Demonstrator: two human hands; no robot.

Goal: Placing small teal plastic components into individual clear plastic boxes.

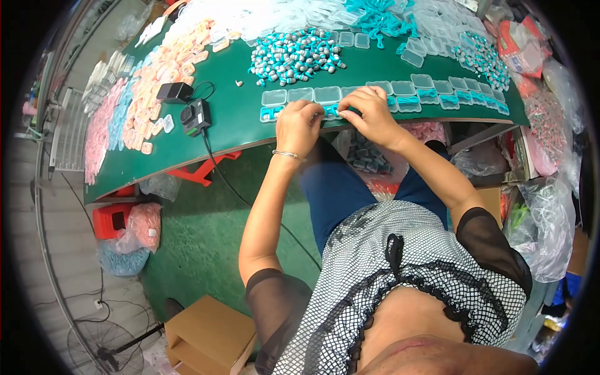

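A row of small clear hinged cases [409, 103] lies along the near edge of the green table, lids open toward the back. Teal cords sit in the cases on the right, and a grey-and-teal piece [269, 114] shows in the leftmost one. My left hand [297, 127] is over the cases near the row's left end, fingers curled and closed, their tips hidden. Just right of it, my right hand [373, 117] has its thumb and fingers drawn together over a case with teal pieces [332, 111]. What either hand grips is too small to make out.
Behind the row lies a heap of grey-and-teal plug-like pieces [294, 56], with teal cords [381, 19] farther back. Peach cases [156, 81] spread leftward. A black device [195, 117] trails a cable over the table edge. A cardboard box [209, 331] stands on the floor.
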